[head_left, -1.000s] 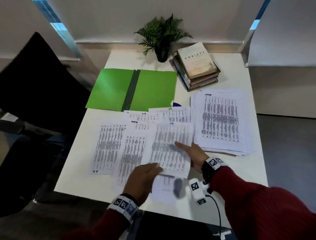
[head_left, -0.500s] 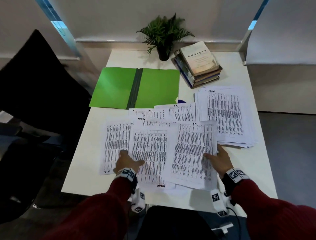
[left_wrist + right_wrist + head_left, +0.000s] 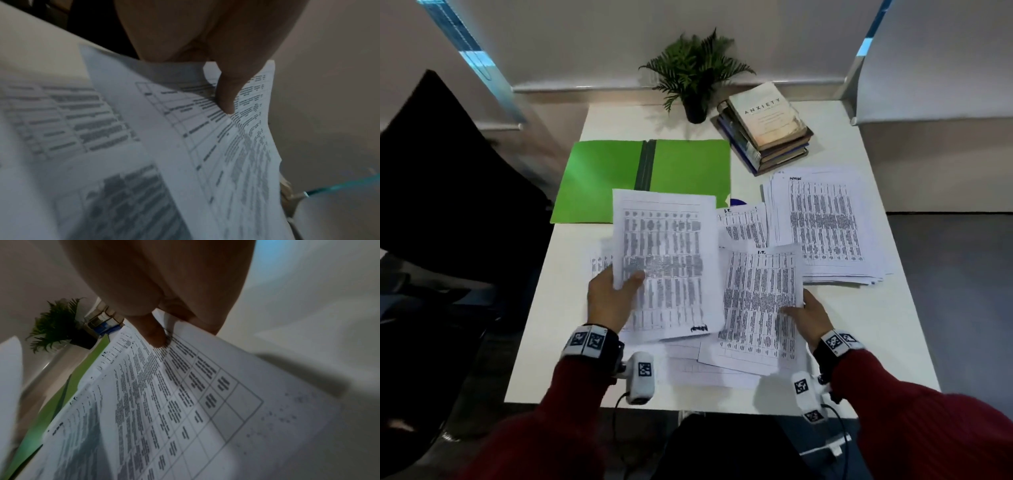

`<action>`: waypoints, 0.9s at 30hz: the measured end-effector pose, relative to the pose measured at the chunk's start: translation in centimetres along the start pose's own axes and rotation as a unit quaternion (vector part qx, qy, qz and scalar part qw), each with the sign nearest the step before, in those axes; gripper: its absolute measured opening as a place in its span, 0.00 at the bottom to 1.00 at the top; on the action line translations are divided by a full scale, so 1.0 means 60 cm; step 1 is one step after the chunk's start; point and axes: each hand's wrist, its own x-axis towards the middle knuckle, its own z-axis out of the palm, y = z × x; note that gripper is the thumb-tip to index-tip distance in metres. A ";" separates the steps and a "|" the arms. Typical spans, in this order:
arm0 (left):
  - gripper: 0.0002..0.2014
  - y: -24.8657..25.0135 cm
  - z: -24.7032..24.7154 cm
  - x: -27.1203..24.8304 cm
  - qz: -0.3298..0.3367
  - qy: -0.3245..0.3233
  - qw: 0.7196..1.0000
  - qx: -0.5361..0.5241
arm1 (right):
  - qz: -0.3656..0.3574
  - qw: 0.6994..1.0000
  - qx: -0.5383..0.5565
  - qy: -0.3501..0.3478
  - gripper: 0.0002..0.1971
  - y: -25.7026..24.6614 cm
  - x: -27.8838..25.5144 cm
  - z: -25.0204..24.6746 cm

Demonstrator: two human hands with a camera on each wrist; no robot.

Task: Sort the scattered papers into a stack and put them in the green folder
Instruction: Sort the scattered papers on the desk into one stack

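The left hand point(image 3: 610, 301) has its grip pinched on the left edge of a lifted sheet point(image 3: 667, 263) at frame centre; the right hand point(image 3: 806, 317) pinches another sheet point(image 3: 760, 301) beside it. Gathering is under way. Next, these likely join the stack point(image 3: 825, 222) at right; the green folder point(image 3: 685, 168) lies open on the desk point(image 3: 876, 325) above centre.
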 end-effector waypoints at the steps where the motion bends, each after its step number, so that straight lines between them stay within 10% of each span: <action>1: 0.12 0.009 0.013 -0.007 -0.005 -0.035 0.999 -0.006 | 0.004 1.000 0.003 0.005 0.24 -0.004 -0.001 0.006; 10: 0.39 -0.056 0.200 -0.058 -0.098 -0.207 0.970 0.077 | 0.025 0.996 0.078 0.021 0.41 -0.022 -0.031 0.049; 14: 0.35 -0.071 0.170 -0.027 -0.106 -0.031 0.988 0.103 | -0.020 0.999 0.010 0.045 0.32 0.005 -0.016 0.058; 18: 0.50 -0.087 0.125 0.007 -0.234 0.018 0.934 0.268 | -0.037 0.998 -0.001 0.054 0.31 0.013 -0.001 0.044; 27: 0.19 -0.091 0.124 0.007 -0.134 -0.038 0.976 0.167 | -0.055 0.998 -0.013 0.031 0.32 0.019 0.011 0.011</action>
